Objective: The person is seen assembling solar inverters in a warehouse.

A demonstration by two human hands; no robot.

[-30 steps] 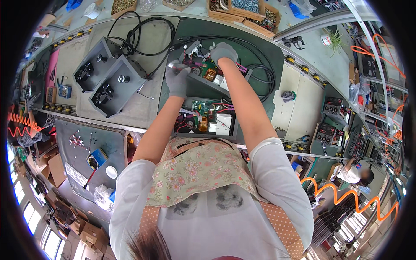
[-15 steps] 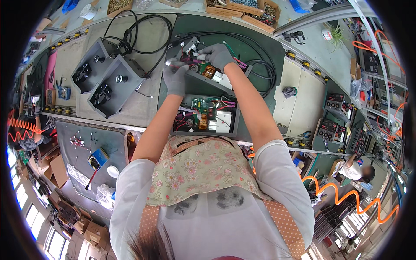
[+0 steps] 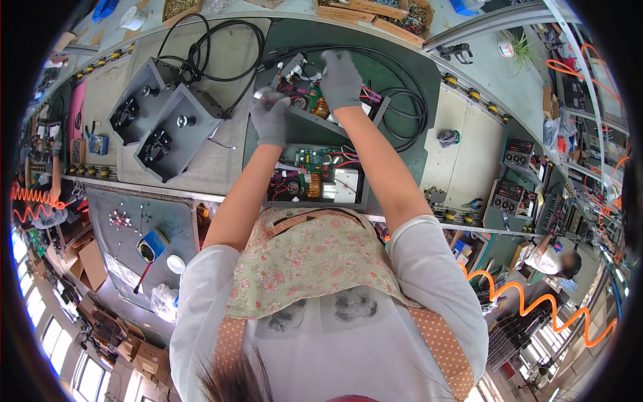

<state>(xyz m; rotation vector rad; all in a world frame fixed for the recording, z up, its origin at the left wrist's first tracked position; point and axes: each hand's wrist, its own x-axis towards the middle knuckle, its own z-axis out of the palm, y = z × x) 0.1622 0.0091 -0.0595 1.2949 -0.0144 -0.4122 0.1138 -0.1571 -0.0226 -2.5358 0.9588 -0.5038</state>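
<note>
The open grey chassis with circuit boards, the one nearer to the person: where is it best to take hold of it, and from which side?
Probably by its bare sheet-metal side walls, one hand on each outer side. The nearer open chassis lies flat with its top open, so boards, a copper coil and wires are exposed inside; reaching in from above risks touching them.

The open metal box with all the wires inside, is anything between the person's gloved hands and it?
Nothing visible is in the way. The left hand rests at the near edge of the open metal box, holding a thin tool, and the right hand is already down among its wires.
</note>
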